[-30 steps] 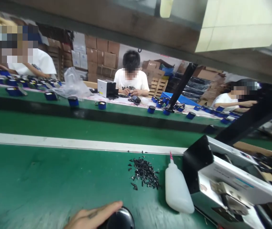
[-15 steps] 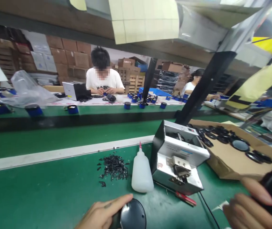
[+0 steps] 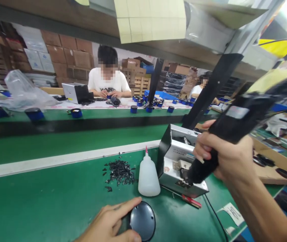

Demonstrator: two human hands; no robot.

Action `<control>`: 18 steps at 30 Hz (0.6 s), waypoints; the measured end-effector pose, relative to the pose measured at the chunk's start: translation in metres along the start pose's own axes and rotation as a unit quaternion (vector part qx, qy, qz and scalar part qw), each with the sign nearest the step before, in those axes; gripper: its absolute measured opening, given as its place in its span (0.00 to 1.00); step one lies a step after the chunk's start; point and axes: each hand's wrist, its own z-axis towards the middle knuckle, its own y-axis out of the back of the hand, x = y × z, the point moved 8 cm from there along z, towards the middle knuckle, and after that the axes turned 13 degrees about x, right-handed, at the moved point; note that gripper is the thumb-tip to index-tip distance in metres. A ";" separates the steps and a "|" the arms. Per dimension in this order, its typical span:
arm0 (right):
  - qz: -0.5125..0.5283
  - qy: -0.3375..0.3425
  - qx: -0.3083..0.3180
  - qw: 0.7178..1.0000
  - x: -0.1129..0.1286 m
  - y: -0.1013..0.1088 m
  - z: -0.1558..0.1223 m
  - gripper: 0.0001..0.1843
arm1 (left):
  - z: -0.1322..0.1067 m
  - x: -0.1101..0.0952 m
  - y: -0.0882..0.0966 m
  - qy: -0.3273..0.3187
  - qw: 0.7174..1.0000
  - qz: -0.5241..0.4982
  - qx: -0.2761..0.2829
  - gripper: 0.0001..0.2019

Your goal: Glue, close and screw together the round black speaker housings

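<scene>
My left hand (image 3: pixel 111 220), at the lower middle, grips a round black cover (image 3: pixel 143 222) by its left side. The cover's glossy face is turned up and shows small holes. In my right hand (image 3: pixel 231 156) is a thick black electric screwdriver (image 3: pixel 240 116), tilted with its lower end down to the left. That end is at the front of a silver and black screw feeder (image 3: pixel 172 151), and it hides part of the feeder; whether they touch I cannot tell. A white squeeze bottle (image 3: pixel 148 178) with a red tip stands left of the feeder.
A pile of small black parts (image 3: pixel 120 172) lies left of the bottle. A red-handled tool (image 3: pixel 191 201) rests before the feeder. Behind my right arm is a cardboard tray (image 3: pixel 268 173) with black rings. Across the bench a person (image 3: pixel 108 79) works near blue round parts (image 3: pixel 133 109).
My right hand has brought the screwdriver up and left from the lower right corner to the feeder. My left hand keeps hold of the cover, with more of it now in view.
</scene>
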 end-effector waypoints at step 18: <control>0.005 -0.126 0.028 0.992 -0.007 -0.093 -0.071 0.17 | -0.012 -0.030 0.010 -0.036 0.999 0.017 -0.006 0.26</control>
